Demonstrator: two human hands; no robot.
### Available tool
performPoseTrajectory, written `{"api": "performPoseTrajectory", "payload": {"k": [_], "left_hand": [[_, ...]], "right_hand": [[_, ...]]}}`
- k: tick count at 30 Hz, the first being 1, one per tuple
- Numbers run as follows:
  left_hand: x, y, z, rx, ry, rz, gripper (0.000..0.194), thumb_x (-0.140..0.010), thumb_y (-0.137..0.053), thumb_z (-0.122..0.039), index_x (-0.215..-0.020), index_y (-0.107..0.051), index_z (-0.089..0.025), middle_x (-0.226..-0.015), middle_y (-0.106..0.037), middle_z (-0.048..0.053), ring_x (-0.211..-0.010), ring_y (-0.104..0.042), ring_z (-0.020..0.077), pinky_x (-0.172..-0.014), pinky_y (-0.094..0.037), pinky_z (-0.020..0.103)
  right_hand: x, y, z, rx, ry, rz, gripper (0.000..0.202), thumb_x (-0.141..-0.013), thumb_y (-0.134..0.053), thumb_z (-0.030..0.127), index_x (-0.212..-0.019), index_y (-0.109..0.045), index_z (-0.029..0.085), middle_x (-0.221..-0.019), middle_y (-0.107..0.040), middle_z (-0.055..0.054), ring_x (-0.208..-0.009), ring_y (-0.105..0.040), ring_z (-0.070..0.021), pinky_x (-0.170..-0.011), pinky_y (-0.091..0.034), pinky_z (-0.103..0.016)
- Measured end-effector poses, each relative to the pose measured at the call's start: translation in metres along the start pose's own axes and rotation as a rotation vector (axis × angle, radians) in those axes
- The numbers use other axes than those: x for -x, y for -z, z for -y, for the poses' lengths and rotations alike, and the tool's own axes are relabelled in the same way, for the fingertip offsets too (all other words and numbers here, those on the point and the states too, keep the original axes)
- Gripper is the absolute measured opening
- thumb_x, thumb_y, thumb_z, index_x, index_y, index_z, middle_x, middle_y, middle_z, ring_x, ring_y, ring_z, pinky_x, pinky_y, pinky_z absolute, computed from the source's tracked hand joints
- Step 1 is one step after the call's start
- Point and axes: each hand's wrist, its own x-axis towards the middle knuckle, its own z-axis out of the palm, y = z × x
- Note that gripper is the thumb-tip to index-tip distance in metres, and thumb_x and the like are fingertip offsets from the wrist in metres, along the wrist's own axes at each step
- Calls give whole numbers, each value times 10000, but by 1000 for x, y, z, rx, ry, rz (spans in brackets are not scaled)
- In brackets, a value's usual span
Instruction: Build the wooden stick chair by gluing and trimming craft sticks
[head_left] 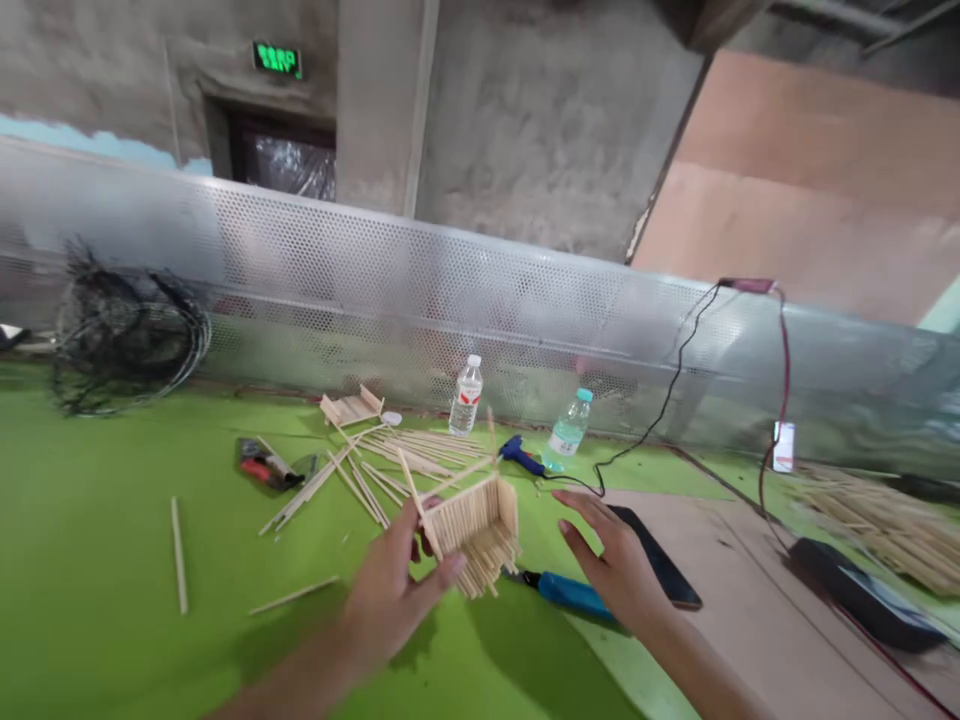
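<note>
Left hand: gripping the stick structure at its left side, thumb in front
Right hand: open, nothing in it that I can see, fingers reaching toward the glue gun
Stick structure: in the left hand, tilted, over the green tabletop
Blue-handled cutter: lying between the hands
Loose sticks: fanned out beyond the structure, near the clear bottle
</note>
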Motion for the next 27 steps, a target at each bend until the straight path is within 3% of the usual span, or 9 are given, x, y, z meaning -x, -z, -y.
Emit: {"api": "performPoseTrajectory", "payload": {"k": [3,6,8,10,14,18,22,27], "left_hand": [[-1,2,1,19,-76,92,454,-813,-703,-499,-1179,-617,-246,-1100,-684,140,-941,-671,306,-628,-590,381],[-1,2,3,50,-66,15,492,-775,-732,-519,-1173,-630,-249,-1102,-681,154,-957,-667,330,-621,-583,382],[-2,2,4,23,-106,31,488,-784,-723,-516,-1188,-629,-259,-1083,-692,142,-911,-676,314,-667,-580,395],[-4,2,4,-46,-172,71,422,-806,-701,-511,-1156,-643,-281,-1072,-705,120,-864,-677,289,-751,-576,417],[-5,1,7,-151,-295,91,330,-820,-694,-481,-1104,-667,-314,-1084,-713,90,-963,-664,300,-907,-540,450],[-6,-2,15,-247,-343,90,360,-822,-700,-453,-1148,-659,-306,-1079,-707,92,-968,-644,300,-883,-527,449],[-15,3,21,-257,-386,111,409,-845,-656,-462,-1209,-634,-275,-1132,-679,109,-1001,-612,287,-923,-489,453],[-31,17,19,-119,-327,-114,474,-857,-585,-589,-1184,-629,-248,-1038,-644,93,-963,-574,262,-896,-470,421]], "right_hand": [[-10,12,38,-67,13,68,414,-964,-535,421,-1352,-587,286,-1351,-642,-88,-1242,-596,-264,-998,-512,-434],[-17,16,76,-259,21,177,513,-919,-613,454,-1401,-547,292,-1403,-601,-96,-1253,-585,-274,-979,-526,-426],[-21,14,93,-319,11,156,543,-874,-673,455,-1367,-577,248,-1364,-621,-120,-1213,-603,-284,-970,-524,-431],[-23,10,103,-305,11,92,404,-888,-656,426,-1236,-659,221,-1246,-680,-118,-1131,-632,-276,-947,-519,-426],[-25,-6,98,-291,7,-6,205,-909,-612,350,-1033,-710,220,-1080,-717,-102,-1034,-636,-274,-907,-501,-419],[-23,-29,77,-376,-25,-89,204,-926,-565,339,-1022,-698,218,-1059,-717,-110,-1010,-634,-278,-893,-487,-408],[-20,-44,59,-562,-120,-110,258,-922,-574,439,-992,-678,213,-984,-718,-98,-879,-646,-262,-763,-510,-363],[-15,-44,42,-865,-329,-165,315,-851,-652,511,-956,-611,218,-956,-700,-60,-866,-641,-230,-725,-528,-319]]}}
